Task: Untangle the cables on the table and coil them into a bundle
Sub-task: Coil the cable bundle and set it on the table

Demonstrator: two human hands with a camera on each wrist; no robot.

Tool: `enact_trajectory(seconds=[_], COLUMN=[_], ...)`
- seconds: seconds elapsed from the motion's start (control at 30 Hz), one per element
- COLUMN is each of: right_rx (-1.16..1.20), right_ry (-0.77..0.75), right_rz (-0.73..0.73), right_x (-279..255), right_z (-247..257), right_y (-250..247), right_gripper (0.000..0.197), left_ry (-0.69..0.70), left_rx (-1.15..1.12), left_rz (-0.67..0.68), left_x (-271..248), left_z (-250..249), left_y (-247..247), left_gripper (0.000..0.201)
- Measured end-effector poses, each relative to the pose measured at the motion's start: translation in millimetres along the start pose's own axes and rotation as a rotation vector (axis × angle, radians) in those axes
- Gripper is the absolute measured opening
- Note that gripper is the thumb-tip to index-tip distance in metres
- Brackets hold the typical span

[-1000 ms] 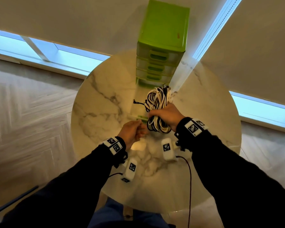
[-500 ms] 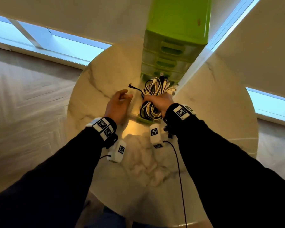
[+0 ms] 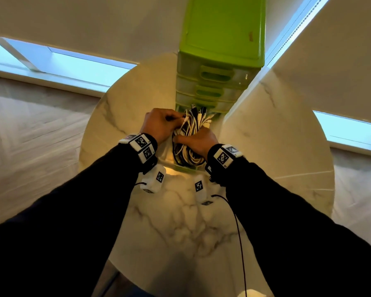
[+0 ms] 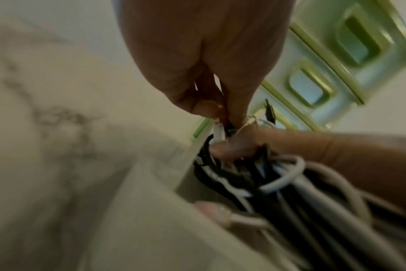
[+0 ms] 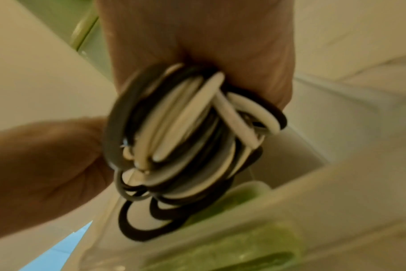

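Observation:
A coiled bundle of white and black cables (image 3: 189, 144) (image 5: 186, 139) (image 4: 278, 183) hangs over the pulled-out bottom drawer (image 3: 181, 167) of a green drawer unit (image 3: 219, 61). My right hand (image 3: 196, 140) grips the bundle around its middle, fingers curled round it. My left hand (image 3: 162, 123) is at the bundle's upper left, and its thumb and fingertips (image 4: 220, 113) pinch a white cable end at the top of the coil. Loose plug ends (image 3: 198, 113) stick up toward the unit.
The drawer unit stands at the far side of a round marble table (image 3: 180, 221). Its upper drawers (image 3: 214, 76) are closed. A thin black wire (image 3: 238, 228) runs down from my right wrist. Windows and floor surround the table.
The right hand has carried the bundle forward and down over the open drawer. The left hand, apart and empty before, has come in and taken hold of a cable end.

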State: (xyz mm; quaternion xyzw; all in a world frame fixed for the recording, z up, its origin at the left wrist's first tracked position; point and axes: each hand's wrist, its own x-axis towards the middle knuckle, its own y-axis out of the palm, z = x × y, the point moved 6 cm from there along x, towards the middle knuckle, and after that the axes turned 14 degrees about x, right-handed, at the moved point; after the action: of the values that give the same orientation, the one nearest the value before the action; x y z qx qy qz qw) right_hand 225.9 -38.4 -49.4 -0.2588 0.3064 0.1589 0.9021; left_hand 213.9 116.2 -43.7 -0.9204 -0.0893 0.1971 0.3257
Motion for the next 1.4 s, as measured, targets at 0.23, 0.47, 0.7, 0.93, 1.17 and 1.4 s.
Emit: enact_trajectory(seconds=[0.23,0.47,0.7,0.93,1.17,1.4], right_rx=[-0.068,-0.116,-0.225,-0.441,-0.729,-0.875], right_ry=[-0.173,-0.235,-0.229,-0.471,-0.427,-0.421], right_rz=[0.069,0.208,0.086,0.004,-0.142,-0.065], right_x=[-1,-2,-20,-59,-40,-34], right_z=[7,13,1,0,-11,-10], right_y=[-5,0,-11,-8,-6,-3], right_gripper=[0.048,0.042,0.044,0.053,0.065,0.083], left_ry=[0.173,0.179,0.164,0.312,0.433,0.614], left_rx=[0.320,0.363,0.404,0.495,0.446,0.660], left_rz=[0.094,0.078,0.085,0.195,0.226,0.214], left_x=[-8,5,8,2,-5,-2], left_z=[-25,-32,-39,-48,-44,-53], left_y=[9,7,16,30,28,28], left_gripper=[0.041,0.028,0.026,0.030,0.029,0.045])
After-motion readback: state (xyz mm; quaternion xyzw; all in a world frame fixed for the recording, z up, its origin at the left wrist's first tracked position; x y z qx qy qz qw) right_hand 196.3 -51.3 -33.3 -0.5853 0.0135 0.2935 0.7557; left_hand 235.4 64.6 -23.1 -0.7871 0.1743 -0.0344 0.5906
